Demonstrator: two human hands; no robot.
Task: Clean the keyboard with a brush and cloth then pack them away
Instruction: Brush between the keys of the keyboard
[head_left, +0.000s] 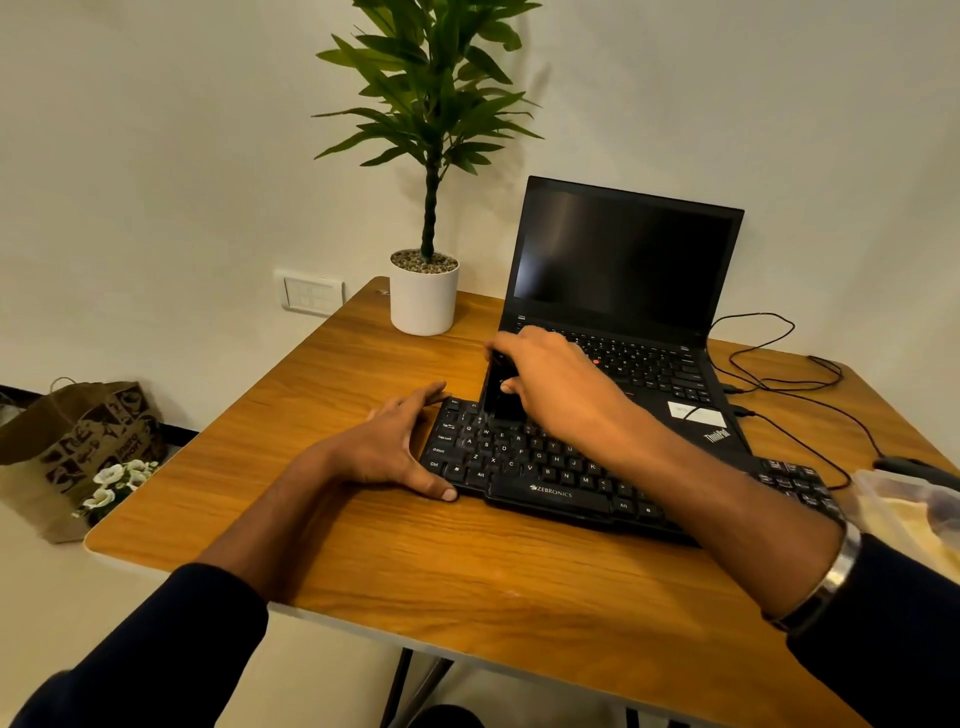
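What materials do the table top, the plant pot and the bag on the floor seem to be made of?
Table top: wood or a wood-look laminate, smooth, with a soft sheen; grain lines run across it, and the pale edge hints at laminate.
Plant pot: plain white and matte, perhaps ceramic or plastic; it cannot be told which.
Bag: brown paper, judging by its creases and twisted handle.

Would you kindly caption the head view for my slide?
Right hand brushes the black keyboard with a black brush while left hand steadies it.
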